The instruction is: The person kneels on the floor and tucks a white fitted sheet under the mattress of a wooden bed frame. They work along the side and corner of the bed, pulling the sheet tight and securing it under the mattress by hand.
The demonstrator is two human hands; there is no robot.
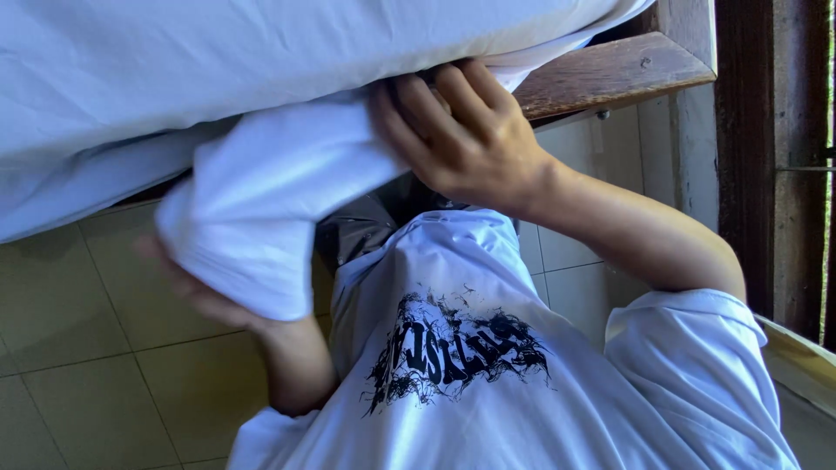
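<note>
A white bed sheet covers a mattress along the top of the view, and a loose fold hangs off its edge. My left hand is under that fold and holds it up, mostly hidden by the cloth. My right hand has its fingers curled on the sheet's edge, right where the mattress meets the wooden bed frame. Both forearms reach up from my white printed T-shirt.
Beige floor tiles lie at the lower left, with white tiles under the bed frame's corner. A dark wooden post and a window opening stand at the right edge. Dark trousers show below the shirt.
</note>
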